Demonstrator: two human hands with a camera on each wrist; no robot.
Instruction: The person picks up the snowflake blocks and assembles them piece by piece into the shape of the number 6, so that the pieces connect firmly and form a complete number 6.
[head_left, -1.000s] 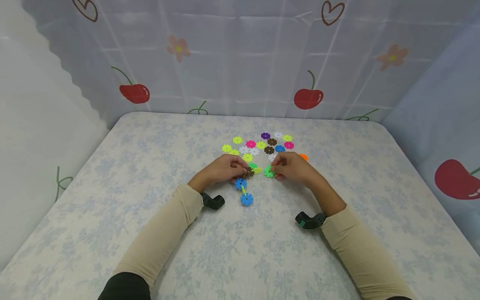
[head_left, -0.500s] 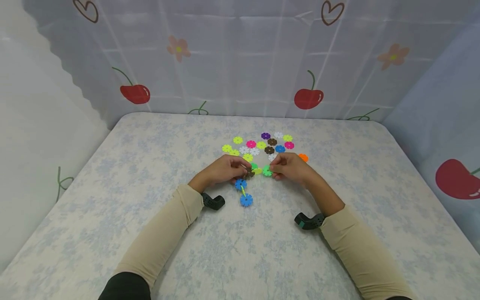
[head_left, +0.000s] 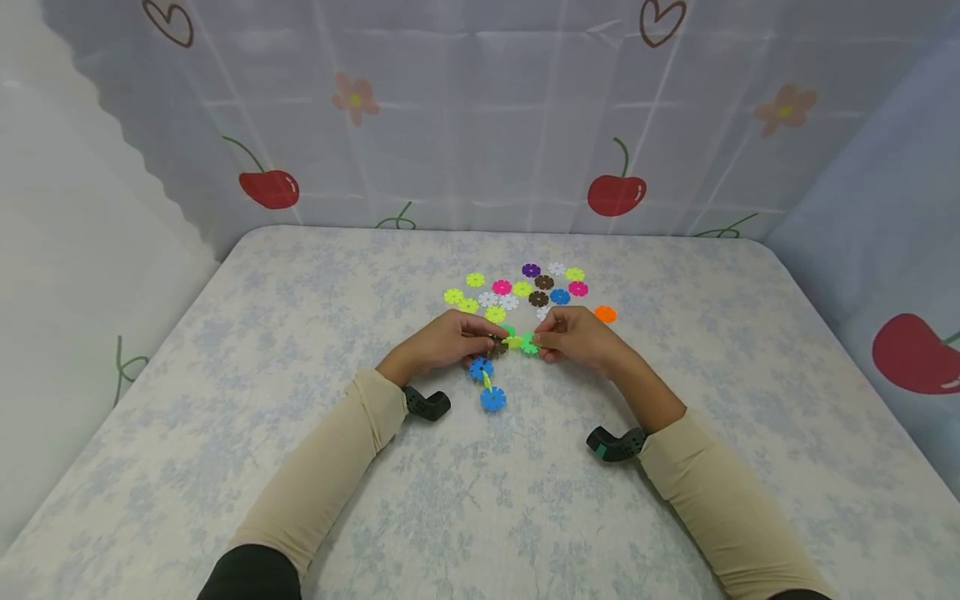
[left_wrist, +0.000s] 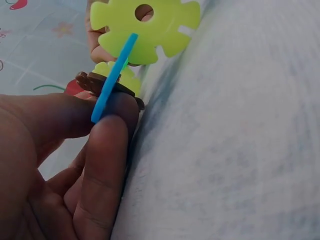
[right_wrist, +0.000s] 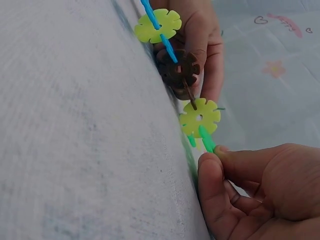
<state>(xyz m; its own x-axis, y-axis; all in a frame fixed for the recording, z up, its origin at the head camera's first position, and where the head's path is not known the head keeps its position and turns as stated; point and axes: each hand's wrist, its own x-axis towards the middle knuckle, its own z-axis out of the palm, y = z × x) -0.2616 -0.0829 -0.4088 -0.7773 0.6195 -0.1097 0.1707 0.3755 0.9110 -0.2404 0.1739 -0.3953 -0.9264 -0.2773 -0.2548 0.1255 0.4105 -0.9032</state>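
In the head view my left hand (head_left: 450,337) pinches a brown notched disc (head_left: 499,345), part of a joined chain. From it the chain runs through a blue disc (head_left: 481,369) and a yellow-green one to another blue disc (head_left: 492,400) on the table. On the brown disc's other side a yellow-green disc (right_wrist: 200,118) is attached, seen in the right wrist view. My right hand (head_left: 581,337) pinches a green disc (head_left: 529,343) by its edge, its far side against the yellow-green disc. Whether their slots interlock, I cannot tell.
Loose discs lie beyond the hands: yellow-green (head_left: 475,280), pink (head_left: 502,287), purple (head_left: 531,271), brown (head_left: 538,298), white (head_left: 556,269), blue (head_left: 560,297) and orange (head_left: 605,314). Another green disc (head_left: 508,330) lies behind the chain. A printed curtain (head_left: 480,125) hangs behind the table.
My right hand has moved slightly left, bringing the green disc up to the yellow-green disc of the chain. The left hand has stayed almost in place, still gripping the brown disc.
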